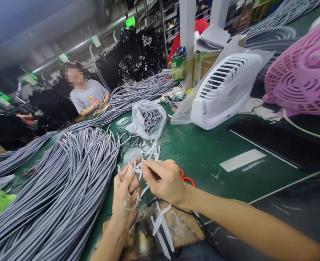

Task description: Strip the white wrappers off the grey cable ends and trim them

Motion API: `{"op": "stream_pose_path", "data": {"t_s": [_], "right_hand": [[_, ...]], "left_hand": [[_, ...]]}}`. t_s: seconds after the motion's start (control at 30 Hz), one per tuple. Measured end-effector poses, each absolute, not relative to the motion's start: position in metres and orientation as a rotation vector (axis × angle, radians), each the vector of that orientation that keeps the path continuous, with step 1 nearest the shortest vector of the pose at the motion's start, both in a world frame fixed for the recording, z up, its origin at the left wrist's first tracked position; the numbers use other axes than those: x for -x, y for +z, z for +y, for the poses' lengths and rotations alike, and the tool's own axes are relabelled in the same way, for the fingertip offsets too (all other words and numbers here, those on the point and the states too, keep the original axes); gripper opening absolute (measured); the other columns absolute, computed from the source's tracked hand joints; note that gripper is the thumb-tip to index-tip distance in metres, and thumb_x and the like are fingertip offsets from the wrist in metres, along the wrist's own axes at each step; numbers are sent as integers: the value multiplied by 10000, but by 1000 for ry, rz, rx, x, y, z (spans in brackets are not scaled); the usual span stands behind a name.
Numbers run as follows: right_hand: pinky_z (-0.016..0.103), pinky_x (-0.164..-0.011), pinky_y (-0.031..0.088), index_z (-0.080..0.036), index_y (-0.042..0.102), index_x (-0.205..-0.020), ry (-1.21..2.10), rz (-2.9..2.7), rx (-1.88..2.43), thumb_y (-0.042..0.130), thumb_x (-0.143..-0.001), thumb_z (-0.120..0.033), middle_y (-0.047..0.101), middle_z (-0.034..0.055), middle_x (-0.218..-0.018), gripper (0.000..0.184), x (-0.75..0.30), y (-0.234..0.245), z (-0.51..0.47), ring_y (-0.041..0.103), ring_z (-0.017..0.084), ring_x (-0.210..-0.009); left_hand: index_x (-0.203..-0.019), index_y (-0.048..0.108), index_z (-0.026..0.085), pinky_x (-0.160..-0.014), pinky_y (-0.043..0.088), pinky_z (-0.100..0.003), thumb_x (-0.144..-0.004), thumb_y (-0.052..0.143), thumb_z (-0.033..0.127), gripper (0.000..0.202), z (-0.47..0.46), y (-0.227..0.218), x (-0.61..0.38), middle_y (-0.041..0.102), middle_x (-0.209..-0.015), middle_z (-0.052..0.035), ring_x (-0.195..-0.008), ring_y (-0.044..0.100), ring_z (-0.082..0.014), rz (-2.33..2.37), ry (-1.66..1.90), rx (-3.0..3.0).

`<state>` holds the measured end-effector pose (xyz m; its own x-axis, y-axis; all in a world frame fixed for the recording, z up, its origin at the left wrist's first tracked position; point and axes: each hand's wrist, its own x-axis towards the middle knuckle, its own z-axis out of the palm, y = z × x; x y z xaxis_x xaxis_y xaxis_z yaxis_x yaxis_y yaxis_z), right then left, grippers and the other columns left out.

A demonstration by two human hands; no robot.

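Note:
My left hand [127, 185] is closed around the end of a grey cable [134, 167], which points upward between thumb and fingers. Thin whitish strands hang below those fingers. Beside it, my right hand [165, 181] pinches at the cable's tip; a bit of white shows there, but what the fingertips grip is too small to tell. White strips [162, 221] lie below the hands on a worn brown board [187, 226], and more lie on the table just beyond. Orange-handled scissors [189, 180] are partly hidden behind my right wrist.
A large bundle of grey cables [67, 188] covers the left of the green table [203, 156]. Ahead stands a clear bag [149, 119] of short grey pieces. To the right are a white fan [225, 90], a pink fan [303, 72] and a dark flat panel [282, 145]. A co-worker [88, 92] sits across.

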<state>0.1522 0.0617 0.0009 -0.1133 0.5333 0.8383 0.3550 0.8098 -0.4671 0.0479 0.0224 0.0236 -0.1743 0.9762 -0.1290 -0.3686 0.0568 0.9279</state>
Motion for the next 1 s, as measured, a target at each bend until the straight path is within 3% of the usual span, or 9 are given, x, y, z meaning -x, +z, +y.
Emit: {"op": "stream_pose_path", "data": {"t_s": [0.13,0.6,1.0], "right_hand": [[203,-436,288,-160,515,-582,212,-1749,656,445,-852,-148,483,-51,-419,279,-153,1,60,395,51,-353],[196,-446,303,-152,549,-605,188,-1766,675,438,-862,-152,488,-53,-423,280,-153,0,59,418,51,-371],[254,-441,284,-149,529,-626,-286,-1800,730,412,-894,-140,499,-29,-446,292,-146,-7,59,464,91,-397]], "left_hand": [[-942,665,127,-284,125,-101,-672,696,415,397,23,27,-46,198,-430,122,-315,101,7,1161,1475,-764],[-970,686,102,-310,164,-112,-692,670,414,418,23,22,-47,232,-430,106,-350,152,-3,1305,1632,-944],[-993,678,110,-325,164,-116,-695,678,405,419,24,21,-51,224,-441,105,-370,146,-8,1275,1578,-864]]}}
